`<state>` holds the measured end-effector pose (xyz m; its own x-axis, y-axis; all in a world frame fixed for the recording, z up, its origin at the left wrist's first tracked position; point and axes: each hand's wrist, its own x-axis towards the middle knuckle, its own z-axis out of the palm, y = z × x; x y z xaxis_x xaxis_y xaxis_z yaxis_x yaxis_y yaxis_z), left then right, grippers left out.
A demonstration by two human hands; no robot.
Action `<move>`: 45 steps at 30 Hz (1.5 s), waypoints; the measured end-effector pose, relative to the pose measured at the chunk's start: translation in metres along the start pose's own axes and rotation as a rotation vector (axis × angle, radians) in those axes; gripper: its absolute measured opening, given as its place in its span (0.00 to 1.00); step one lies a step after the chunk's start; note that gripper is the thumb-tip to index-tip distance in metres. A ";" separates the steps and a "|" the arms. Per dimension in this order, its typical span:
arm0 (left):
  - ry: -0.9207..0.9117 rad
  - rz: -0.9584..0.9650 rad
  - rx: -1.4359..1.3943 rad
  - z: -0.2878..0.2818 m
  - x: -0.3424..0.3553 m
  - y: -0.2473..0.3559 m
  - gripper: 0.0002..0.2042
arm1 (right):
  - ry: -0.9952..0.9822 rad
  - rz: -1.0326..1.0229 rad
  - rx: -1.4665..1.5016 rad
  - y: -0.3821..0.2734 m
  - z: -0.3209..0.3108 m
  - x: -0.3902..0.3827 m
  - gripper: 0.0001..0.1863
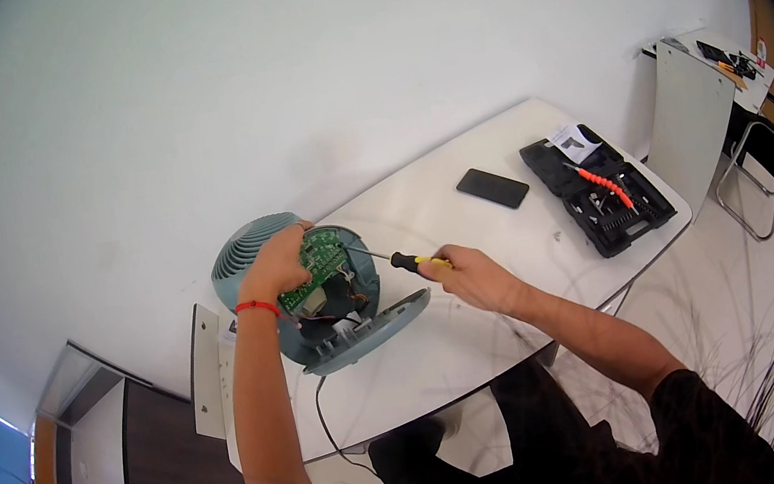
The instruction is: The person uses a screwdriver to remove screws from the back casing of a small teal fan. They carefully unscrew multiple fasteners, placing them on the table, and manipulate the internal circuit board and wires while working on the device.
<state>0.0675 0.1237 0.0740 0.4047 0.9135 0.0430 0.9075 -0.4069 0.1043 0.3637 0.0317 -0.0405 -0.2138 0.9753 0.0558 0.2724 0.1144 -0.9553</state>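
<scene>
Mid-frame, the right hand (476,279) grasps the screwdriver (402,261), its long axis slanting, tip pointing upper left toward the board (320,256). Left of centre, the left hand (277,263) clasps the device (242,253), open face toward lower right; the cover (371,334) slants up rightward.

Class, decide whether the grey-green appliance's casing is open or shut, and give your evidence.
Open: the cover tilts away from the casing, leaving a green circuit board and wires exposed.
</scene>
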 end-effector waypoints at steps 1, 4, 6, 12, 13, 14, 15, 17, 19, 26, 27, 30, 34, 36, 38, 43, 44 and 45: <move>0.023 0.036 -0.029 0.002 -0.002 -0.005 0.37 | 0.030 -0.111 -0.176 -0.008 0.005 -0.008 0.25; 0.140 0.130 -0.110 0.006 -0.013 -0.021 0.44 | 0.059 -0.282 -0.476 -0.012 0.012 -0.018 0.24; 0.287 0.166 -0.159 0.011 -0.024 -0.027 0.47 | 0.044 -0.302 -0.560 -0.010 0.011 -0.018 0.23; 0.374 -0.151 -0.416 0.046 -0.074 -0.059 0.45 | 0.035 -0.336 -0.325 -0.004 0.022 -0.010 0.23; 0.385 -0.156 -0.411 0.051 -0.077 -0.057 0.44 | 0.033 -0.302 -0.261 -0.002 0.023 -0.009 0.23; 0.395 -0.159 -0.407 0.058 -0.079 -0.053 0.43 | 0.033 -0.267 -0.198 0.001 0.025 -0.008 0.24; 0.403 -0.169 -0.401 0.063 -0.082 -0.049 0.42 | 0.027 -0.232 -0.131 0.004 0.027 -0.007 0.25; 0.446 -0.214 -0.354 0.066 -0.084 -0.046 0.40 | -0.048 -0.098 0.138 0.007 0.030 -0.002 0.25; 0.485 -0.224 -0.327 0.069 -0.086 -0.049 0.39 | -0.161 0.039 0.451 -0.002 0.028 -0.002 0.25; 0.506 -0.154 -0.475 0.076 -0.086 -0.057 0.34 | -0.329 0.419 1.233 -0.012 0.023 -0.003 0.21; 0.510 -0.144 -0.528 0.077 -0.084 -0.056 0.33 | -0.311 0.376 1.123 -0.017 0.023 -0.007 0.21; 0.519 -0.129 -0.546 0.078 -0.086 -0.053 0.29 | -0.121 -0.020 0.465 -0.009 0.023 -0.003 0.18; 0.545 -0.152 -0.488 0.082 -0.088 -0.059 0.30 | 0.174 -0.423 -0.450 -0.009 0.031 -0.005 0.19; 0.547 -0.153 -0.493 0.083 -0.090 -0.060 0.30 | 0.082 -0.368 -0.522 -0.014 0.031 -0.006 0.21; 0.534 -0.187 -0.532 0.085 -0.094 -0.066 0.38 | 0.013 -0.302 -0.450 -0.017 0.033 -0.007 0.23; 0.491 -0.235 -0.512 0.077 -0.097 -0.049 0.42 | 0.052 -0.245 -0.196 -0.012 0.035 0.001 0.25; 0.509 -0.234 -0.499 0.082 -0.097 -0.057 0.41 | 0.063 -0.244 -0.154 -0.010 0.037 0.002 0.26; 0.526 -0.230 -0.489 0.082 -0.095 -0.055 0.41 | 0.040 -0.199 -0.074 -0.011 0.037 0.003 0.26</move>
<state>-0.0114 0.0589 -0.0171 -0.0072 0.9061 0.4230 0.7594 -0.2702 0.5919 0.3252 0.0261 -0.0407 -0.2333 0.9386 0.2542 0.2970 0.3177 -0.9005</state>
